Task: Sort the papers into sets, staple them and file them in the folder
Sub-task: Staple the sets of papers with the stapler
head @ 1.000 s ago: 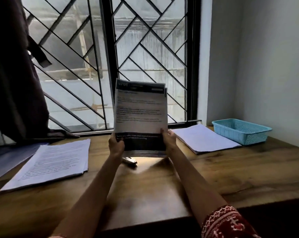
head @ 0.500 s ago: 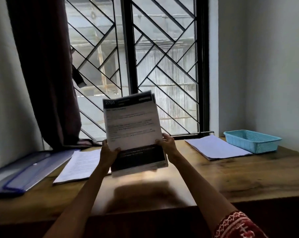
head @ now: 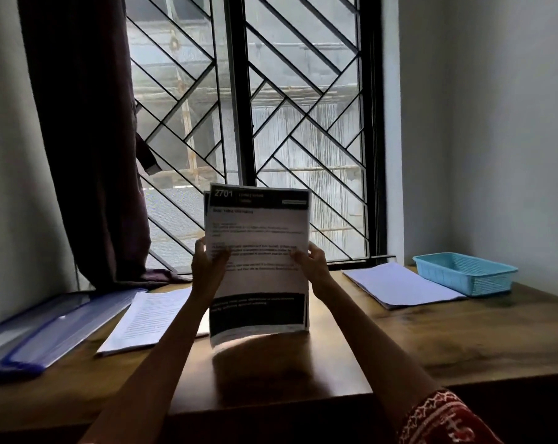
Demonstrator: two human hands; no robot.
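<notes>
White printed paper set with black header and footer bands [head: 258, 264] is pinched at mid-height on both side edges: left hand [head: 207, 262] on the left edge, right hand [head: 313, 267] on the right. Set stands upright, bottom edge down on or just above the brown wooden desk [head: 399, 347]; contact unclear.

Change vs a second ago: both hands slid up from the bottom corners to mid-sheet, and the set dropped toward the desk. A second sheet peeks out at top-left, so edges aren't flush yet. Reads as jogging the stack square before stapling. Stapler not visible now, probably behind the set.

Room around:
- Left: white text-printed paper stack [head: 149, 318] just beside the left forearm, blue translucent plastic folder [head: 47, 331] further out at the desk's left end.
- Right: plain white paper stack [head: 399, 285], light blue plastic mesh tray [head: 463, 277] behind it, well apart from the hands.
- Bare desk in front of the set, up to the near edge.
</notes>
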